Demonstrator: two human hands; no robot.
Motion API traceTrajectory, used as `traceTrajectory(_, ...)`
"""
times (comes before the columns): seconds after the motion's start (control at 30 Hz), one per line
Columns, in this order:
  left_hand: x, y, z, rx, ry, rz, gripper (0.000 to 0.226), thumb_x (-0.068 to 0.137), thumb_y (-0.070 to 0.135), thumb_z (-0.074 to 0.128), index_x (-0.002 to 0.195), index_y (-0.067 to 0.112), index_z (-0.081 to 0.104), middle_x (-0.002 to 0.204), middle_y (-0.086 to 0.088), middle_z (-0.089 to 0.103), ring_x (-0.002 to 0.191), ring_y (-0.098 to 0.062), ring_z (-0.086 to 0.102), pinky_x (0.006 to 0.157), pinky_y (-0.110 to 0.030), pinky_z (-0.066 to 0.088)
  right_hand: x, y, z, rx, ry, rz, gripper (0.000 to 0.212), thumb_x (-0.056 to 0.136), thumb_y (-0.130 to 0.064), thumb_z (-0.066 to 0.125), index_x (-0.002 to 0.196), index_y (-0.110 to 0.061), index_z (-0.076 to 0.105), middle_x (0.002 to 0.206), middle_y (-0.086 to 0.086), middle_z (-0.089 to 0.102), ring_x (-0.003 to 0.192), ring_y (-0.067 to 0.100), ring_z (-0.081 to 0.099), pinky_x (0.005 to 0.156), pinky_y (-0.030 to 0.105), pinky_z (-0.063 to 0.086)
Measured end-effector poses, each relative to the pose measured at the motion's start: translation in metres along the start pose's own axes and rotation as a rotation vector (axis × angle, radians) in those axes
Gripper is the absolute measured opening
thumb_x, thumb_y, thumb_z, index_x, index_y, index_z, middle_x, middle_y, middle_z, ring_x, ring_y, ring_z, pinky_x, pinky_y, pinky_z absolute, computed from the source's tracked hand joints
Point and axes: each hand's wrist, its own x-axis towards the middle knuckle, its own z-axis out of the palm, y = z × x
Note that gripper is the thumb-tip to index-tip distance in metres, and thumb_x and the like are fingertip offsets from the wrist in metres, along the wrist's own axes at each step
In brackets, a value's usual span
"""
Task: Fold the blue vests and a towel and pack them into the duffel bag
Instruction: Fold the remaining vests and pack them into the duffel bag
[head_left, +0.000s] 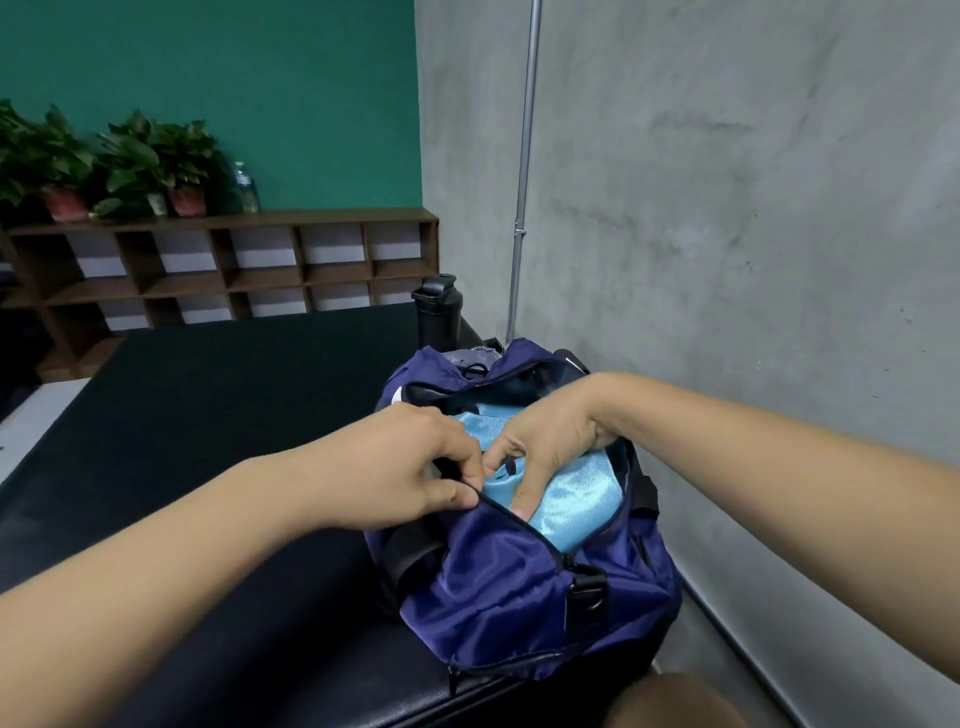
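Your left hand (405, 462) pinches the zip edge of the navy duffel bag (509, 587), at the surface's (208, 415) 4 o'clock. Your right hand (550, 441) presses the light-blue vest (576, 499) inside; I cannot tell if it grips.

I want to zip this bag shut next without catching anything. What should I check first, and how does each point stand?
1. Blue vests inside the duffel bag: ok, light blue fabric lies in the opening.
2. Fabric away from the zip: not ok, it lies right against the near zip edge.
3. Left hand has the bag's edge: ok, it pinches the opening edge.
4. Right hand out of the bag: not ok, its fingers press down into the vests.
5. Towel packed: cannot tell, no towel can be made out.
6. Bag resting on the bench: ok.
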Motion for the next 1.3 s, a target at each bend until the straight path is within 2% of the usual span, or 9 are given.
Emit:
traceTrajectory(0.17, 0.013, 0.005, 0.015, 0.109, 0.064, -0.061, 0.031, 0.095, 0.060, 0.055, 0.090, 0.033, 0.069, 0.093, 0.013, 0.062, 0.095, -0.005, 0.059, 0.089, -0.033, 0.050, -0.041, -0.006, 0.011, -0.039, 0.357, -0.038, 0.037, 0.082, -0.054, 0.088, 0.110, -0.034, 0.074, 0.114, -0.014, 0.072, 0.111, 0.008, 0.064, 0.107, 0.032, 0.049)
traceTrajectory(0.3, 0.025, 0.020, 0.019, 0.131, 0.160, -0.063, 0.012, 0.097, 0.047, 0.066, 0.104, 0.037, 0.065, 0.103, 0.016, 0.056, 0.095, -0.006, 0.058, 0.088, -0.032, 0.050, -0.070, 0.013, 0.013, 0.039, 0.833, -0.106, 0.020, 0.092, -0.035, 0.084, 0.092, -0.020, 0.071, 0.080, -0.012, 0.073, 0.073, 0.003, 0.065, 0.072, 0.025, 0.051)
traceTrajectory(0.4, 0.034, 0.033, 0.025, 0.133, 0.177, -0.029, 0.026, 0.097, 0.034, 0.070, 0.121, 0.039, 0.061, 0.114, 0.015, 0.051, 0.101, -0.007, 0.055, 0.087, -0.029, 0.047, -0.081, 0.041, 0.019, -0.208, 1.155, 0.086, 0.030, 0.088, -0.034, 0.082, 0.087, -0.022, 0.055, 0.082, -0.006, 0.064, 0.076, 0.013, 0.061, 0.071, 0.037, 0.050)
traceTrajectory(0.53, 0.047, 0.044, 0.035, 0.168, 0.152, -0.036, 0.030, 0.100, 0.029, 0.070, 0.126, 0.041, 0.062, 0.119, 0.014, 0.052, 0.108, -0.011, 0.055, 0.085, -0.034, 0.049, -0.089, 0.055, 0.035, -0.128, 0.956, 0.426, 0.045, 0.090, -0.048, 0.075, 0.090, -0.008, 0.055, 0.077, 0.005, 0.069, 0.066, 0.021, 0.061, 0.063, 0.035, 0.050)
traceTrajectory(0.63, 0.058, 0.042, 0.041, 0.126, 0.049, -0.106, 0.034, 0.100, 0.045, 0.070, 0.134, 0.045, 0.063, 0.116, 0.013, 0.053, 0.116, -0.015, 0.059, 0.089, -0.035, 0.050, -0.086, 0.057, 0.044, 0.086, 0.805, 0.377, 0.029, 0.099, -0.030, 0.064, 0.089, -0.003, 0.062, 0.066, 0.005, 0.073, 0.055, 0.023, 0.068, 0.051, 0.030, 0.051)
traceTrajectory(0.83, 0.078, 0.032, 0.047, 0.068, -0.141, -0.194, 0.039, 0.100, 0.045, 0.072, 0.139, 0.042, 0.067, 0.130, 0.003, 0.066, 0.128, -0.021, 0.057, 0.101, -0.032, 0.046, -0.094, 0.021, 0.032, -0.035, 1.016, 0.263, 0.031, 0.101, -0.025, 0.055, 0.080, -0.003, 0.055, 0.057, 0.004, 0.062, 0.045, 0.022, 0.063, 0.056, 0.034, 0.052)
traceTrajectory(1.03, 0.090, 0.044, 0.054, 0.012, -0.253, -0.110, 0.026, 0.105, 0.027, 0.063, 0.128, 0.026, 0.074, 0.123, -0.003, 0.076, 0.113, -0.025, 0.064, 0.081, -0.026, 0.037, -0.080, -0.003, 0.017, -0.071, 1.011, 0.222, 0.030, 0.100, -0.028, 0.054, 0.073, -0.015, 0.048, 0.058, 0.011, 0.061, 0.041, 0.019, 0.060, 0.054, 0.031, 0.046)
traceTrajectory(1.17, 0.079, 0.029, 0.044, 0.034, -0.153, -0.111, 0.027, 0.106, 0.033, 0.063, 0.131, 0.032, 0.072, 0.120, 0.004, 0.075, 0.112, -0.018, 0.064, 0.091, -0.029, 0.046, -0.062, 0.007, 0.023, -0.099, 0.942, 0.296, 0.040, 0.103, -0.045, 0.055, 0.078, -0.015, 0.048, 0.070, 0.008, 0.070, 0.057, 0.025, 0.067, 0.059, 0.034, 0.046)
traceTrajectory(1.3, 0.046, 0.006, 0.023, 0.077, 0.007, -0.160, 0.023, 0.104, 0.032, 0.062, 0.123, 0.037, 0.074, 0.116, 0.013, 0.074, 0.109, -0.011, 0.065, 0.094, -0.037, 0.054, -0.066, 0.007, 0.019, -0.110, 1.216, 0.229, 0.034, 0.101, -0.056, 0.058, 0.092, -0.024, 0.048, 0.080, 0.000, 0.067, 0.084, 0.028, 0.064, 0.075, 0.042, 0.052)
